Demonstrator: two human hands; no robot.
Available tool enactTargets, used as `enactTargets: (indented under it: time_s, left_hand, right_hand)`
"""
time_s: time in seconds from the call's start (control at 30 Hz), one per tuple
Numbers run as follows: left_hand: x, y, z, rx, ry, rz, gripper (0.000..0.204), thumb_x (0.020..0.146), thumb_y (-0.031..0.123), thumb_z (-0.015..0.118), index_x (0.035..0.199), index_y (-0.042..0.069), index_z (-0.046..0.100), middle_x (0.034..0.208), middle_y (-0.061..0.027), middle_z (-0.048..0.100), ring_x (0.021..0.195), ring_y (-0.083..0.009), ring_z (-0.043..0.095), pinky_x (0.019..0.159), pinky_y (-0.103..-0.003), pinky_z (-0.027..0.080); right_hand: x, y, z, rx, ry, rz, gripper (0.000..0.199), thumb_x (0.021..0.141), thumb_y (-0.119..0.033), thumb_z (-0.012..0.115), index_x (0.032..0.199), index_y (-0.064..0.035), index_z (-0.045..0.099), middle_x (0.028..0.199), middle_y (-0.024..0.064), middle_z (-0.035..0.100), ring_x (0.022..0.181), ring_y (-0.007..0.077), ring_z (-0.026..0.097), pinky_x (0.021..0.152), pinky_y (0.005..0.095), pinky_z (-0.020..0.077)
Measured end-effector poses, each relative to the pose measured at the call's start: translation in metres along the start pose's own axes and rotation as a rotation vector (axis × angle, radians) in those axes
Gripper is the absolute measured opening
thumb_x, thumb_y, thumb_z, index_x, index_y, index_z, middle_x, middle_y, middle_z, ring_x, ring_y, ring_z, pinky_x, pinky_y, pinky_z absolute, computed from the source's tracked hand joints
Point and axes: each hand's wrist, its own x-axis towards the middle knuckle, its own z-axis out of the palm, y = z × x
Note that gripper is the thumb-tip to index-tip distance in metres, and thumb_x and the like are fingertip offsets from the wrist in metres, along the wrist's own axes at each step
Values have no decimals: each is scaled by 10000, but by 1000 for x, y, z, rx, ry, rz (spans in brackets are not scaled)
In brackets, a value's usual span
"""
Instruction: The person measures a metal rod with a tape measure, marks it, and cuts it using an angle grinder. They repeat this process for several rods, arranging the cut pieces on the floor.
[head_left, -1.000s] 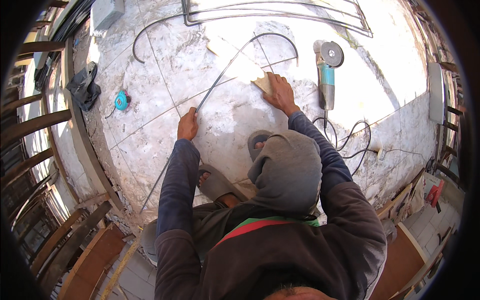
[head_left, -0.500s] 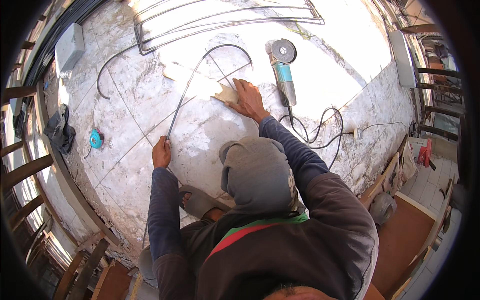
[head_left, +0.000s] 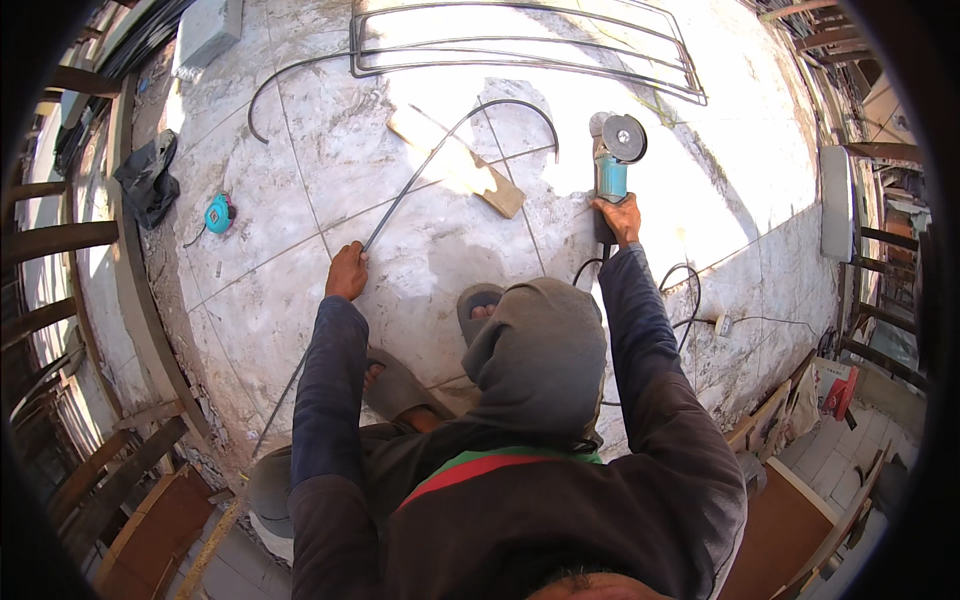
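Note:
My left hand (head_left: 347,271) is closed around a long thin metal rod (head_left: 405,191), whose far end bends over in a hook shape above the floor. The rod's near part runs back past my left forearm. My right hand (head_left: 619,220) is wrapped round the body of a teal and dark angle grinder (head_left: 611,178), its disc pointing away from me. Under the rod, a wooden board (head_left: 497,192) lies slantwise on the tiles, partly in bright sunlight. The grinder's black cord (head_left: 690,285) loops beside my right forearm.
Bent metal rods forming a frame (head_left: 530,62) lie at the far side. On the left are a teal tape measure (head_left: 219,213), a black plastic bag (head_left: 150,180) and a pale block (head_left: 207,38). A grey slab (head_left: 836,205) stands at the right, near wooden slats.
My right hand has left the wooden board and moved right onto the angle grinder, gripping it. My left hand still holds the rod. The whole view has shifted.

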Motion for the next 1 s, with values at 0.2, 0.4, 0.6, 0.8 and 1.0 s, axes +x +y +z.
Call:
enactTargets:
  time_s: [0.2, 0.4, 0.6, 0.8, 1.0]
  left_hand:
    - [-9, 4, -5, 19, 47, -106, 218, 910, 176, 585, 1082, 44, 563, 956, -198, 592, 932, -383, 591, 798, -480, 462]
    - [16, 98, -14, -86, 205, 183, 272, 897, 236, 624, 1092, 55, 567, 954, -157, 602, 920, -344, 602, 760, -464, 480]
    - [14, 263, 40, -655, -298, 465, 885, 786, 376, 759, 1432, 12, 276, 1251, -207, 516, 1171, -319, 530, 970, -405, 452]
    - [-1, 320, 22, -1003, -51, 285, 948, 632, 157, 846, 1380, 5, 284, 1257, -157, 489, 1188, -261, 501, 973, -377, 448]
    - [-19, 305, 18, -1262, -213, 350, 854, 614, 110, 827, 1337, 7, 385, 1153, -93, 532, 1090, -197, 528, 934, -329, 452]
  right_hand:
    - [-3, -13, -14, 499, -275, 33, 424, 589, -165, 792, 948, 26, 670, 867, 84, 691, 793, 197, 643, 719, 302, 507]
    - [-80, -44, -23, 625, -186, -146, 489, 690, -194, 815, 1069, 51, 628, 922, 94, 690, 826, 199, 633, 783, 322, 488]
    - [-133, -118, -38, 885, -203, -310, 384, 786, -227, 731, 1012, 31, 558, 901, 93, 604, 811, 184, 574, 742, 325, 471]
    - [-174, -182, -70, 1045, -306, -403, 585, 704, -164, 813, 1139, 34, 475, 978, 127, 574, 851, 177, 593, 724, 300, 518]
    - [-161, -184, -74, 1371, -829, -155, 794, 929, -703, 323, 1190, 20, 526, 1009, 156, 632, 910, 255, 630, 750, 371, 551]
